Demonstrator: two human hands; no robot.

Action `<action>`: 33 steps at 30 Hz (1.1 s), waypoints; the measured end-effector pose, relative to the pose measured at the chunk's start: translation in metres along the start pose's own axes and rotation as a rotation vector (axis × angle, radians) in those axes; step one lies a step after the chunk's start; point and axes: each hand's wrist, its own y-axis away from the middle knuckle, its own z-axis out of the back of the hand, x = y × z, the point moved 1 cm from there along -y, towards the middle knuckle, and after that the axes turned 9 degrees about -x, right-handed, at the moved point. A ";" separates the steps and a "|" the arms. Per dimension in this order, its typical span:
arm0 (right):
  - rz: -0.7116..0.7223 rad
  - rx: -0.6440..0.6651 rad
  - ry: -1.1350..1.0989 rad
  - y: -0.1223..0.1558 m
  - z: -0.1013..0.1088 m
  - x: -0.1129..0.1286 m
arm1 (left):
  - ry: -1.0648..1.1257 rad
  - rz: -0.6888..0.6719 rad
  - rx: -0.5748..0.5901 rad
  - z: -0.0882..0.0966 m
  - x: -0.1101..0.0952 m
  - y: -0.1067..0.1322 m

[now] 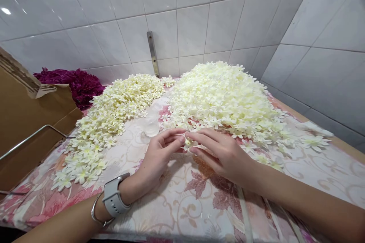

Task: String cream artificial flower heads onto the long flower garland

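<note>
A small white artificial flower (188, 143) with a yellow-green middle is between my two hands, over the front of the table. My left hand (159, 152), with a watch (114, 195) on its wrist, pinches it between thumb and fingers. From the other side, my right hand (225, 155) closes its thumb and fingertips at the same flower. Just beyond my hands rises a big heap of pale white-yellow flowers (222, 95). A longer pile of creamier flowers (114, 110) curves along the left.
A clear round plastic piece (151, 127) lies between the piles. Purple flowers (82, 85) and a cardboard box (31, 121) are at the left. Loose flowers (315, 142) lie at the right on the floral tablecloth (176, 212). A tiled wall (194, 26) bounds the back.
</note>
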 end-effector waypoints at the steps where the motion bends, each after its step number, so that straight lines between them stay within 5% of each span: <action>1: 0.004 0.025 0.010 0.001 -0.001 -0.002 | 0.024 0.026 0.000 0.000 0.000 0.000; 9: 0.116 0.150 0.282 0.003 -0.006 -0.003 | 0.150 0.055 0.005 -0.001 0.004 0.003; 14: 0.203 0.114 0.358 0.002 -0.007 0.000 | 0.095 0.006 0.008 -0.001 0.001 0.003; 21: 0.111 -0.025 0.158 0.005 -0.005 -0.002 | -0.097 0.023 0.141 -0.003 -0.001 0.005; 26: 0.055 0.012 0.104 0.004 -0.006 -0.004 | -0.072 -0.045 0.188 -0.001 0.001 0.003; 33: 0.012 -0.054 0.231 0.000 -0.004 -0.002 | -0.183 -0.165 0.077 0.002 0.004 -0.003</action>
